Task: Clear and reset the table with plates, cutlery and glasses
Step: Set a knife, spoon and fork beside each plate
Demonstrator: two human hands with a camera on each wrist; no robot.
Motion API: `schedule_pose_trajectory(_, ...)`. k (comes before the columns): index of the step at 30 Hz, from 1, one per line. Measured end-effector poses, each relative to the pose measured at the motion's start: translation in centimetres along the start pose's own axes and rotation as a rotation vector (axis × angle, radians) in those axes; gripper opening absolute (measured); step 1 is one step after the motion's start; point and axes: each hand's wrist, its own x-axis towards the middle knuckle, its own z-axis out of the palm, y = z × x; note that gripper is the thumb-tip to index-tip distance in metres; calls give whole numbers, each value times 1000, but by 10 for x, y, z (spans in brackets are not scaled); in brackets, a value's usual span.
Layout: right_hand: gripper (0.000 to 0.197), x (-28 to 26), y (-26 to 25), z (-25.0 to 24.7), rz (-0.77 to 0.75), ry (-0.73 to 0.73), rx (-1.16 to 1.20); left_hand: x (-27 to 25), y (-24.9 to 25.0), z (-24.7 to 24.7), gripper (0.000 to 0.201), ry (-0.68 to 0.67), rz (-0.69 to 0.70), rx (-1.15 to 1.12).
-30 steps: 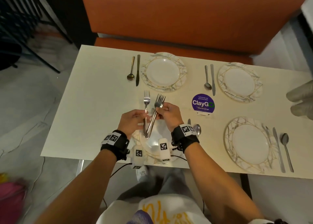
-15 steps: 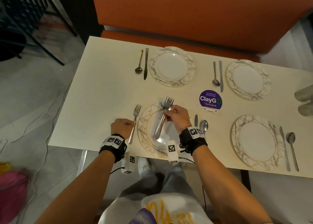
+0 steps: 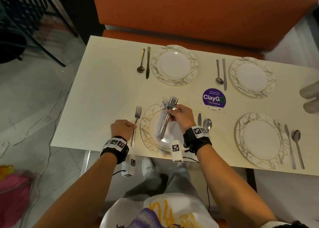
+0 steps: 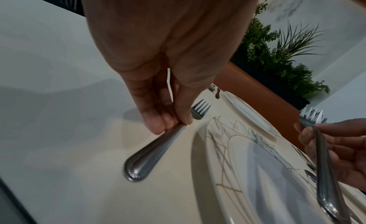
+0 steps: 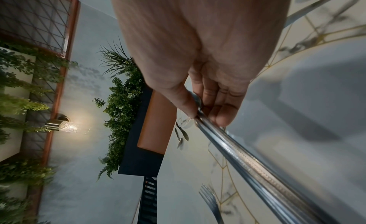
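Fork (image 3: 136, 122), polished steel with a beaded handle, has come down from above the plate (image 3: 146, 124) to the cream table (image 3: 103, 89) just left of it, pinched by the left hand (image 3: 122, 129). Right hand (image 3: 181, 117) still grips a bundle of forks (image 3: 166, 120) over the marble-patterned, gold-lined round plate.

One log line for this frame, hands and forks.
left hand: laying fork beside plate | right hand: holding spare forks above plate
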Motion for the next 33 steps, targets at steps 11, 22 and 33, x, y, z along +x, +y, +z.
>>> schedule_pose_trajectory(11, 17, -5, -1, -11, -5, 6, -26, -17, 24, -13, 17, 156, 68, 135)
schedule_pose_trajectory(22, 16, -13, -6, -74, -55, 103, -4, -42, 134, 82, 11, -227, 425, -133)
schedule_pose_trajectory(33, 18, -16, -11, -197, -82, 207, -25, -90, 219, 185, 20, -453, 396, -193)
